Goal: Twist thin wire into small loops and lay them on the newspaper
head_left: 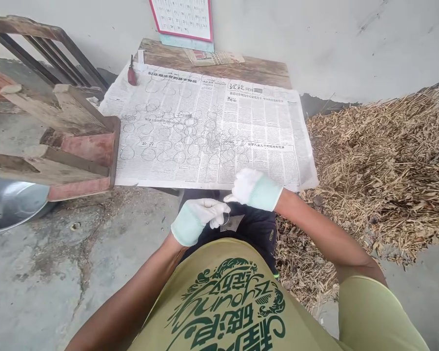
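Both hands wear white gloves with pale green cuffs and meet over my lap, just off the table's front edge. My left hand [201,215] is closed, its fingertips pinching a thin wire ring [228,217] that hangs below them. Just beyond it, my right hand [250,187] is curled, with thumb and forefinger brought together beside the ring; what they hold, if anything, is too small to make out. Many similar thin rings [148,154] lie spread over the left and middle of a newspaper sheet [270,168] in front of me.
The newspaper covers a wooden table [267,73] against the wall. On it lies a red-handled tool [132,75]. A calendar [183,19] leans at the back. An upturned wooden chair or stool [84,146] and a metal basin [16,204] are left; dry stalks [388,170] are heaped right.
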### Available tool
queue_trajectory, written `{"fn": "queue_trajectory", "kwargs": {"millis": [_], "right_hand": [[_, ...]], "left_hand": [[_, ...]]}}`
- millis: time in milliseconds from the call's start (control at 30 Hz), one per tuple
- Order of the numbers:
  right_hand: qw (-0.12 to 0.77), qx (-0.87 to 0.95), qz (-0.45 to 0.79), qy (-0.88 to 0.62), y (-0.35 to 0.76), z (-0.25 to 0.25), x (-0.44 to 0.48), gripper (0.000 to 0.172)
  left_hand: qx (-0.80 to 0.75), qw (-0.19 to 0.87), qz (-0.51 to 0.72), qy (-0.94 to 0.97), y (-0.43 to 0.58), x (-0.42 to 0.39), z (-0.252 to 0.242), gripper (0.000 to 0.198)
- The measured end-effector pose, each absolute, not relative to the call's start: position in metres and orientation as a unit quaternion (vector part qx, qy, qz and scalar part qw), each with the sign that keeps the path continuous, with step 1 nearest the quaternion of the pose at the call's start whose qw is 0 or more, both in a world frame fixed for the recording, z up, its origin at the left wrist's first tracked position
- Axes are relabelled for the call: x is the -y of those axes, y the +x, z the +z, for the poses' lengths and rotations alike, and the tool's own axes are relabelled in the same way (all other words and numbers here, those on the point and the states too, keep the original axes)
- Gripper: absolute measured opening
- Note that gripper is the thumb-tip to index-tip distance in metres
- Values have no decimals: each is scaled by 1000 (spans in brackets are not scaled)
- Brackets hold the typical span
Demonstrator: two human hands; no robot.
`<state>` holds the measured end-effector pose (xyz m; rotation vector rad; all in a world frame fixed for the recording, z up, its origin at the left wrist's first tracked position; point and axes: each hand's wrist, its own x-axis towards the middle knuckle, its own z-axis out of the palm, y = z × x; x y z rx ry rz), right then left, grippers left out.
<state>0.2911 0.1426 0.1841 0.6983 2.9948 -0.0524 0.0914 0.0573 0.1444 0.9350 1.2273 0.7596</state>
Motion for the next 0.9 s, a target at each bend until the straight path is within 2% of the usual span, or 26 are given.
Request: {"fn": "queue_trajectory", "kwargs": {"millis": [200, 300, 400, 500, 567, 667, 800, 900], "right_hand": [[7, -956, -40, 289, 300, 174, -145, 68], [48, -949, -26, 312, 306, 171, -146, 68], [63, -913, -21, 403, 318, 172, -148, 71], [26, -859, -43, 509, 329, 172, -141, 74], [-23, -840, -77, 536, 326, 171, -128, 71], [-98, -804, -244, 534, 305, 164, -101, 60], [-199, -651, -503, 532, 268, 151, -76, 35], [-274, -550, -565, 551, 257, 146, -72, 27]], "left_hand": [[-553, 617, 396, 396, 93, -54, 144, 28], [-568, 596, 409, 393, 90, -56, 142, 27], [-566, 590, 426, 387, 86, -58, 138, 27], [-553, 591, 455, 370, 84, -60, 136, 30], [-547, 592, 473, 355, 86, -62, 136, 33], [-540, 595, 493, 333, 96, -64, 141, 35], [-536, 609, 478, 337, 107, -65, 144, 39], [-546, 603, 469, 344, 104, -66, 139, 36]]}}
